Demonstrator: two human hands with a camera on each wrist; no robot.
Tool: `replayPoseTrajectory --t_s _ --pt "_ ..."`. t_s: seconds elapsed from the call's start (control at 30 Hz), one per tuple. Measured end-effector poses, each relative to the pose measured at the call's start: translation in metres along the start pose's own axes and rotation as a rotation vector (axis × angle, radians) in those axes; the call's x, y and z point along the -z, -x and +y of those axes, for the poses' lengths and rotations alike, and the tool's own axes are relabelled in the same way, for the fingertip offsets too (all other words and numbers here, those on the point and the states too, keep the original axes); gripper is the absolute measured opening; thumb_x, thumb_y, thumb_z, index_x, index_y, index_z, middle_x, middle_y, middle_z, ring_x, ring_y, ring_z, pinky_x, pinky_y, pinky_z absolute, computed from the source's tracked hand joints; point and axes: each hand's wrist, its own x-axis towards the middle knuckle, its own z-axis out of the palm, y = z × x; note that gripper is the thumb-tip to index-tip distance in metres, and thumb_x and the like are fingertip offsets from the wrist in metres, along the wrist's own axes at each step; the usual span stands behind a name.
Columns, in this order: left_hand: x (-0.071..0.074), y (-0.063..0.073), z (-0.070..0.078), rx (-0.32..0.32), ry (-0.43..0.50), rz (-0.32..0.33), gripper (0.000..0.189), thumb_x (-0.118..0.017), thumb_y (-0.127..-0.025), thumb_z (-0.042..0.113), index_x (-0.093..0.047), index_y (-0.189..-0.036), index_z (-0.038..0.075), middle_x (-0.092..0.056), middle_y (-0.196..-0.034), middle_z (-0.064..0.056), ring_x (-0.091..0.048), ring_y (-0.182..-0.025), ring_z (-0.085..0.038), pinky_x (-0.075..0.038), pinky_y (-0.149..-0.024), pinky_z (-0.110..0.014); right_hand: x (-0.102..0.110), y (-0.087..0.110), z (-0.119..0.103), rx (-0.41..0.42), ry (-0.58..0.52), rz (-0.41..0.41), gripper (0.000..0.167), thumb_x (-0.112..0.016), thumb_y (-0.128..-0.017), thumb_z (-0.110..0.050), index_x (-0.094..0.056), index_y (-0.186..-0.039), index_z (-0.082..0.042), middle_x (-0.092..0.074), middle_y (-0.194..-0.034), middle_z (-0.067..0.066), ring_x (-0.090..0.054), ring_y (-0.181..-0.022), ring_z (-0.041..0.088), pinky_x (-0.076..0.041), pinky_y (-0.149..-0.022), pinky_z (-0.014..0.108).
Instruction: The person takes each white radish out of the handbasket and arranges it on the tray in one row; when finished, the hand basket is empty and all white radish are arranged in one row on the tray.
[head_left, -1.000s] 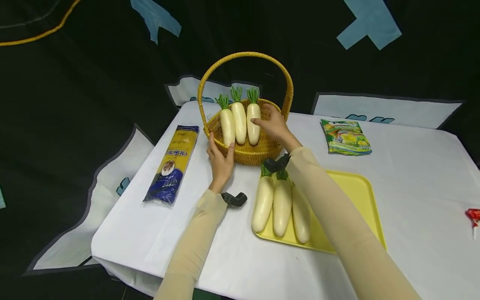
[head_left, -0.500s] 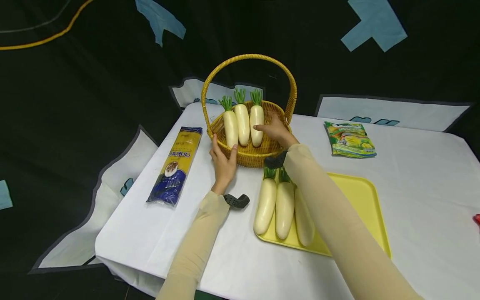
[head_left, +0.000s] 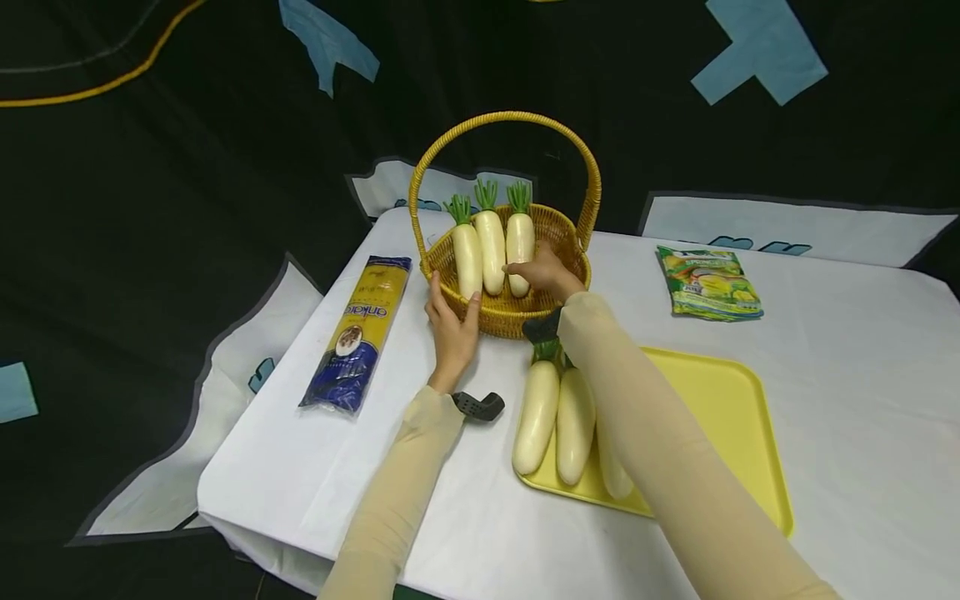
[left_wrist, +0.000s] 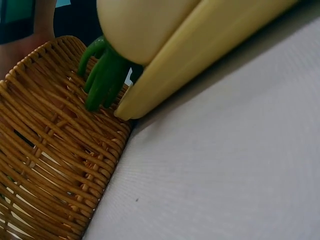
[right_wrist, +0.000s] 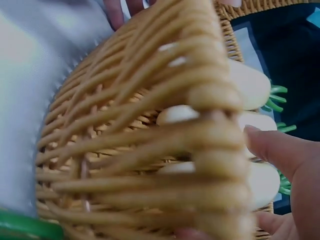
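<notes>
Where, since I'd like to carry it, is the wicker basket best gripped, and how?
Probably round the top of the arched handle, from above: it stands up over the wicker basket, spanning it side to side, and its crown is free; the left hand is at the basket's near side.

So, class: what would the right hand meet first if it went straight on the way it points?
In the head view, probably the rightmost white radish in the basket; the right hand points leftward, its thumb overlapping that radish. Depth is unclear, so they may already touch.
</notes>
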Motion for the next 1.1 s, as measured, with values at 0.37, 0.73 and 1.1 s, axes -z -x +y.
replayPoseTrajectory --t_s 0.37,0.73,1.1 --pt "0.0 0.001 0.0 0.014 -0.005 -0.003 0.076 -0.048 -0.089 0.045 -0.004 -0.146 0.023 -0.017 -0.144 -0.022 -0.029 -0.127 -0.043 -0.026 -0.103 -0.057 -0.008 -0.02 0.014 0.03 0.009 0.038 0.096 -0.066 -0.079 -0.032 0.0 -0.144 -0.005 -0.031 -0.141 0.019 -0.034 -0.129 0.026 -0.031 -0.106 0.035" --pt "0.0 0.001 0.001 -0.005 -0.007 0.0 0.076 -0.048 -0.089 0.045 -0.004 -0.146 0.021 -0.017 -0.143 -0.023 -0.029 -0.126 -0.043 -0.027 -0.102 -0.058 -0.014 -0.011 0.01 0.079 0.158 0.097 0.082 -0.058 -0.085 -0.018 -0.004 -0.144 -0.002 -0.042 -0.131 0.024 -0.043 -0.12 0.035 -0.037 -0.101 0.043" --pt "0.001 0.002 0.0 -0.01 -0.014 0.008 0.076 -0.048 -0.089 0.046 -0.005 -0.146 0.02 -0.018 -0.143 -0.023 -0.03 -0.126 -0.042 -0.028 -0.101 -0.057 -0.015 -0.008 0.011 0.087 0.237 0.163 0.079 -0.059 -0.085 -0.019 -0.008 -0.144 -0.004 -0.048 -0.124 0.025 -0.05 -0.111 0.035 -0.042 -0.093 0.043"
